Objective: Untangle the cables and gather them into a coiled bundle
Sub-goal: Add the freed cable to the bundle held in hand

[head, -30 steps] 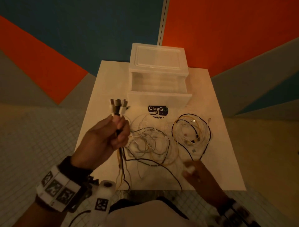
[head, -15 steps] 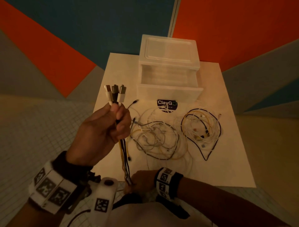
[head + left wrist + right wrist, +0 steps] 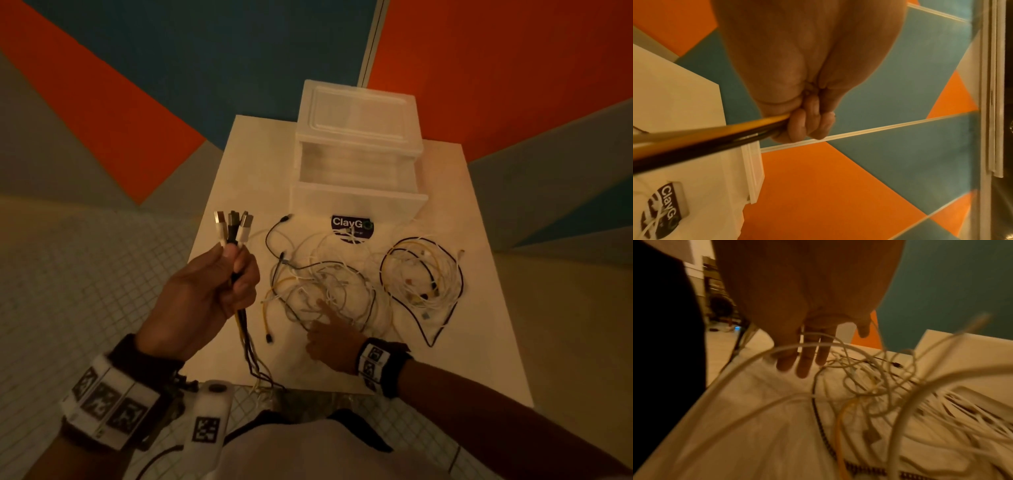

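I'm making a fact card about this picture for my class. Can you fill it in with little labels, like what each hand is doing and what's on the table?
Left hand: grips a bunch of cables, three plugs sticking up above the grip
Right hand: fingers straight, reaching into the loose tangle
Coiled cables: lying on the table, to the right of the tangle
Box: clear plastic, at the back of the table, drawer pulled open
Table: white, with a ClayGo sticker
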The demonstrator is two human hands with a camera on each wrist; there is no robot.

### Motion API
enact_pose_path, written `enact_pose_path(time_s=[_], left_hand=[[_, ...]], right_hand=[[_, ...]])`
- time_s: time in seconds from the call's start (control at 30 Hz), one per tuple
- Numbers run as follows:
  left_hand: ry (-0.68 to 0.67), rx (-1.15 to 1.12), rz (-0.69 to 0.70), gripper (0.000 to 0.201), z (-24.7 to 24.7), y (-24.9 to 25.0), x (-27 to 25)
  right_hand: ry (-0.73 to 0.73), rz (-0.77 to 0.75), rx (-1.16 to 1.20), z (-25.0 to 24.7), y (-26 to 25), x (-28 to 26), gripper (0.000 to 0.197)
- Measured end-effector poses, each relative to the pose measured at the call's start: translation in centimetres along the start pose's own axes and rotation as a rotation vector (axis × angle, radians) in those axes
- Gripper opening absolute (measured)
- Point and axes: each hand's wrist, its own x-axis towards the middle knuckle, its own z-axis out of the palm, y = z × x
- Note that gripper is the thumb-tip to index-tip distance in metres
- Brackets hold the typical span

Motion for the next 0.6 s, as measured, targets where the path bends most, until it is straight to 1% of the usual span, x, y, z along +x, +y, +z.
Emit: enact_pose_path(time_s=[0.03,0.07,0.1,0.13,0.17,0.2,0.23,0.33,0.4,0.47,0.53,0.6], left_hand=[[0.015,0.003,0.002,0.033,-0.2,-0.1,-0.1],[0.035,0.006,0.005,0.032,-0.4,-0.2,-0.2],[0.056,0.012,0.007,0.031,-0.6,-0.3,-0.2],[0.077,0.018,0.006,0.029,-0.8,-0.4,-0.3],[0.100,0.029,0.004,0.027,-0.9,-0.5,-0.2],[0.127,0.048,0.003,0.026,-0.9,-0.6,-0.1],[0.160,0.078,0.004,0.025,-0.8,-0.8,0.1],[0.237,0.132,0.037,0.026,0.5,-1.3,0.8],[0.241,0.150,0.052,0.030,2.0,-1.4,1.5],[0.222,0.150,0.038,0.029,3.5,-1.5,2.1],[0.177,0.158,0.027,0.025,4.6,-1.8,2.6],[0.163,0.179,0.026,0.025,5.0,-2.1,3.2]], right_hand=[[0.086,0.067,0.079,-1.1,0.1,-0.1,0.023],[0.180,0.150,0.248,-2.9,-0.2,-0.4,0.026],[0.301,0.172,0.398,-4.2,0.1,-0.7,0.025],[0.323,0.196,0.640,-5.9,0.1,-1.2,0.023],[0.363,0.215,0.822,-7.3,0.2,-1.7,0.024],[0.422,0.220,0.933,-8.8,0.2,-2.2,0.026],[0.474,0.193,1.006,-9.9,0.1,-2.7,0.028],[0.543,0.129,1.127,-12.9,-0.5,-3.7,0.030],[0.551,0.087,1.146,-14.1,-0.8,-4.1,0.032],[0.542,0.063,1.088,-14.8,-1.2,-4.1,0.032],[0.535,0.075,1.007,-15.1,-1.9,-3.8,0.031],[0.547,0.091,0.964,-15.2,-2.4,-3.7,0.031]])
